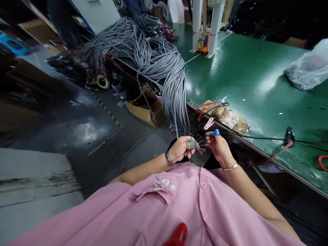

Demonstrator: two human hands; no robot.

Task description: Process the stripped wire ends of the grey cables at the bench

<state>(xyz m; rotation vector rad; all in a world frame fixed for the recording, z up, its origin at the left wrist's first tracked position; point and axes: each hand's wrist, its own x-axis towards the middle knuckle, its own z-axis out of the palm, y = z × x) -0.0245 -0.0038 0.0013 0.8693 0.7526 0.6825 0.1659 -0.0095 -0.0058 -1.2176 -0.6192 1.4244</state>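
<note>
My left hand [181, 149] is closed round the end of a cable, and thin coloured wires [201, 149] fan out past its fingertips. Grey coverings wrap some of its fingers. Just to the right, my right hand [217, 147] is closed, its fingertips close to the wire ends; whatever they pinch is too small to make out. A blue cover [217, 132] sits on the right thumb and a grey one on a finger. Beyond my hands, a thick bundle of grey cables [175, 92] hangs over the table edge.
A green table [256, 78] runs along the right, bearing a taped cardboard piece [230, 118], a pink clip [208, 123], a black cable [256, 137] and a plastic bag [310, 66]. White posts [214, 29] stand on it. An open cardboard box [146, 114] lies on the floor.
</note>
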